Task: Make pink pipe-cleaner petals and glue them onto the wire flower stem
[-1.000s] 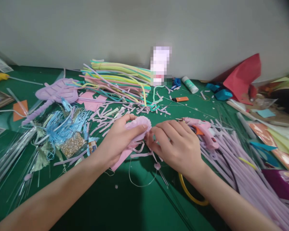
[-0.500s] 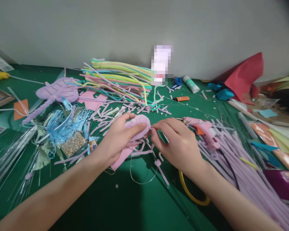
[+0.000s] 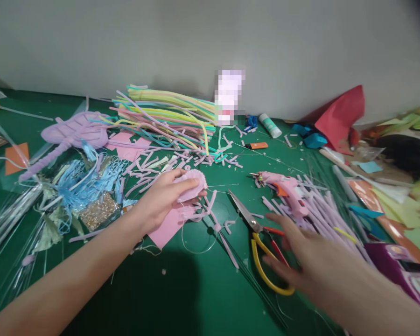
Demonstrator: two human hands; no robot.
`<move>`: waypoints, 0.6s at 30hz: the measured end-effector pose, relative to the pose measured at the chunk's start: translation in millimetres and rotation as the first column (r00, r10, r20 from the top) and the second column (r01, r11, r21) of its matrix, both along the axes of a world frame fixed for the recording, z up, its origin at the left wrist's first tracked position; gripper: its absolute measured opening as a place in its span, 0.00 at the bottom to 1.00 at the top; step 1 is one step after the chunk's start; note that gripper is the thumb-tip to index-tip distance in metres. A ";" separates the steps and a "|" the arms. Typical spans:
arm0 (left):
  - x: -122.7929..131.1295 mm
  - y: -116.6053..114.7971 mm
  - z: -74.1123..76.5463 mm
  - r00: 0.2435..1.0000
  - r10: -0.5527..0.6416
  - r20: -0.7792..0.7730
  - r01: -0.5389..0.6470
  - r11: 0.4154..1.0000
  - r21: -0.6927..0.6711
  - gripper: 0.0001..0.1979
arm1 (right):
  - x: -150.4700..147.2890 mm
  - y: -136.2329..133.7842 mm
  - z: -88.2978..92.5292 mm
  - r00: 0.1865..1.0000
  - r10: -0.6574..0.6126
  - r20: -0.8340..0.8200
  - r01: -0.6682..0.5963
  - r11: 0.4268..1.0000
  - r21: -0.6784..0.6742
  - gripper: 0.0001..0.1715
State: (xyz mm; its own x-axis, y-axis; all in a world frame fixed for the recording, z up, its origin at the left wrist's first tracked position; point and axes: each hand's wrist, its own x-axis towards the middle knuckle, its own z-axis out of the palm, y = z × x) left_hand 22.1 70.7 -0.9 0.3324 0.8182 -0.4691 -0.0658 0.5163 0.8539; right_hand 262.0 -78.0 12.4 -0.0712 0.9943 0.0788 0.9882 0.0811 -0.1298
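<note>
Left hand (image 3: 163, 196) is holding fuzzy lilac oval (image 3: 192, 192), spread right hand (image 3: 310, 252) seemingly reaching, needing to grip red-and-yellow-handled steel scissors (image 3: 255, 227)

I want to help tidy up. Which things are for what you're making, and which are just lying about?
Likely in use:
lilac fuzzy piece, in the left hand
scissors, by the right hand
pink glue gun, perhaps

Probably just lying about:
red sheet
orange card
green-and-white tube
</note>
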 end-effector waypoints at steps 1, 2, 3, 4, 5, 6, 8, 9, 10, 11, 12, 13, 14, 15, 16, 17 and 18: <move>0.2 0.7 -0.3 1.000 -0.006 0.002 0.006 1.000 -0.003 0.08 | 2.4 -11.4 -6.8 0.999 0.016 0.028 -0.014 0.997 -0.078 0.32; 0.5 1.2 -0.2 1.000 -0.013 0.008 0.013 1.000 -0.007 0.07 | 3.3 -20.0 -12.9 1.000 0.006 0.028 -0.002 0.993 -0.121 0.35; 0.7 1.5 0.3 1.000 -0.019 0.019 0.019 1.000 -0.010 0.07 | 3.1 -25.8 -17.7 1.000 -0.010 0.000 0.010 0.986 -0.168 0.35; 0.8 1.6 1.1 0.999 -0.024 0.033 0.024 1.000 -0.018 0.07 | 2.5 -28.8 -21.1 0.998 -0.053 -0.031 0.046 0.978 -0.206 0.35; 0.8 1.6 2.1 0.999 -0.026 0.045 0.027 0.999 -0.027 0.07 | 2.3 -29.6 -23.1 0.992 -0.100 -0.077 0.079 0.967 -0.243 0.34; 0.7 1.6 3.3 0.998 -0.028 0.056 0.030 0.999 -0.037 0.07 | 2.8 -28.8 -23.7 0.980 -0.150 -0.129 0.109 0.953 -0.281 0.33; 0.0 1.6 5.7 0.996 -0.038 0.075 0.042 0.998 -0.055 0.07 | 7.7 -26.0 -22.3 0.932 -0.247 -0.264 0.152 0.930 -0.335 0.31; -0.3 1.6 6.8 0.995 -0.044 0.090 0.049 0.997 -0.059 0.07 | 11.9 -25.2 -21.0 0.892 -0.285 -0.352 0.159 0.925 -0.345 0.29; -0.7 1.5 7.7 0.993 -0.049 0.108 0.056 0.996 -0.062 0.07 | 17.2 -25.0 -19.6 0.839 -0.317 -0.441 0.166 0.923 -0.348 0.27; -0.9 1.4 8.5 0.991 -0.054 0.122 0.062 0.996 -0.068 0.08 | 22.8 -25.7 -18.2 0.782 -0.346 -0.518 0.175 0.920 -0.350 0.25; -1.1 1.2 9.1 0.990 -0.055 0.128 0.065 0.995 -0.077 0.08 | 28.5 -26.8 -17.0 0.728 -0.367 -0.579 0.178 0.917 -0.356 0.24; -1.0 1.0 9.5 0.990 -0.055 0.127 0.066 0.994 -0.086 0.09 | 33.5 -28.3 -16.0 0.685 -0.386 -0.619 0.190 0.914 -0.359 0.24; -0.9 0.6 9.6 0.991 -0.056 0.121 0.067 0.993 -0.093 0.10 | 37.3 -29.6 -15.3 0.648 -0.396 -0.651 0.205 0.913 -0.352 0.25; -0.7 0.2 9.6 0.992 -0.059 0.111 0.069 0.993 -0.096 0.10 | 39.4 -30.5 -14.8 0.623 -0.390 -0.678 0.206 0.918 -0.339 0.26; -0.4 -0.3 9.2 0.993 -0.066 0.102 0.076 0.993 -0.095 0.10 | 39.5 -30.8 -14.5 0.619 -0.355 -0.701 0.187 0.933 -0.307 0.27; -0.2 -0.9 8.7 0.992 -0.074 0.100 0.083 0.992 -0.090 0.09 | 37.5 -30.2 -14.3 0.640 -0.291 -0.711 0.152 0.955 -0.254 0.30; -0.1 -1.4 7.9 0.991 -0.082 0.104 0.091 0.992 -0.085 0.08 | 33.5 -28.9 -14.0 0.694 -0.215 -0.687 0.112 0.975 -0.192 0.33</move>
